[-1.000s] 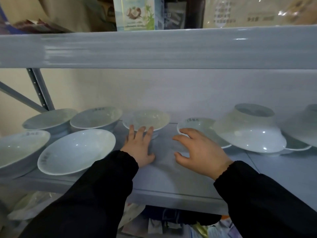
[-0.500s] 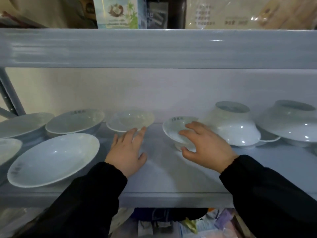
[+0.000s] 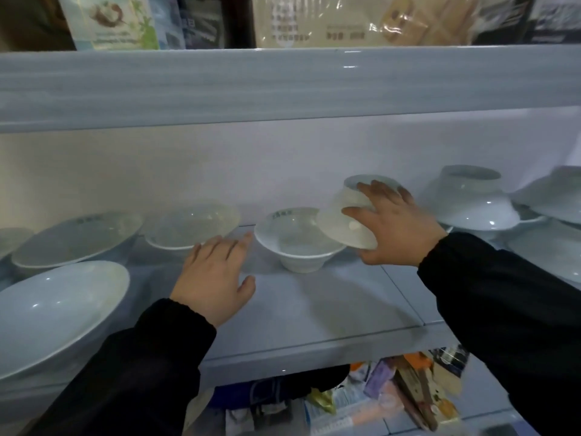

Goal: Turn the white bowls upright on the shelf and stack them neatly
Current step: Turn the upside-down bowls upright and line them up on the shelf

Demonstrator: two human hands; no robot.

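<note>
Right hand [image 3: 399,228] grips an inverted white bowl [image 3: 349,221], fingers curled over its foot. The bowl is tilted, its rim overlapping the right edge of an upright bowl [image 3: 295,243] standing mid-shelf [image 3: 314,309]; contact cannot be confirmed. Left hand [image 3: 217,278] is palm down with fingers straight, holding nothing, just left of the upright bowl. More inverted bowls [image 3: 471,199] stand at right.
</note>
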